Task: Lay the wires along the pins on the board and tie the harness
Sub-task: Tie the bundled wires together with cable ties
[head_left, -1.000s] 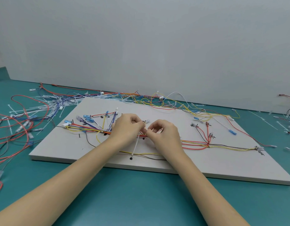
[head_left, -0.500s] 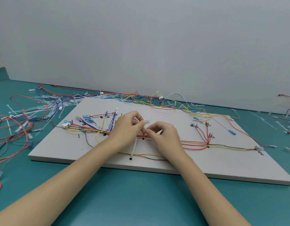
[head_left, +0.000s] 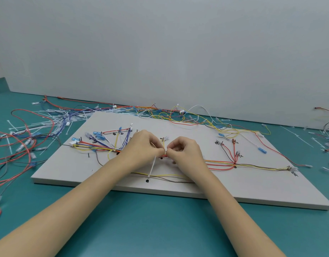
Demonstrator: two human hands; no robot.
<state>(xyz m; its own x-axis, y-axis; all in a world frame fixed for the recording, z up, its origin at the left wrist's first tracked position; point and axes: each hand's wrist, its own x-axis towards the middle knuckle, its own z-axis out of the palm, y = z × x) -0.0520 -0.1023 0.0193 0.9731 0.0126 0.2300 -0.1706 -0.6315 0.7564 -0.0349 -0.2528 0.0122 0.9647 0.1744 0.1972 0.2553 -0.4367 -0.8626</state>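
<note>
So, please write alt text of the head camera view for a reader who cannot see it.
Two hands, left hand and right hand, pinch a white cable tie around a red and yellow wire bundle on a pale board. Loose wires and spare ties lie on the teal table.

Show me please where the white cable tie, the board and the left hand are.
white cable tie [head_left: 153, 166]: head view, on its free tail below the hands.
board [head_left: 261, 184]: head view, on a bare part near its right front.
left hand [head_left: 141, 145]: head view, on its back.
</note>
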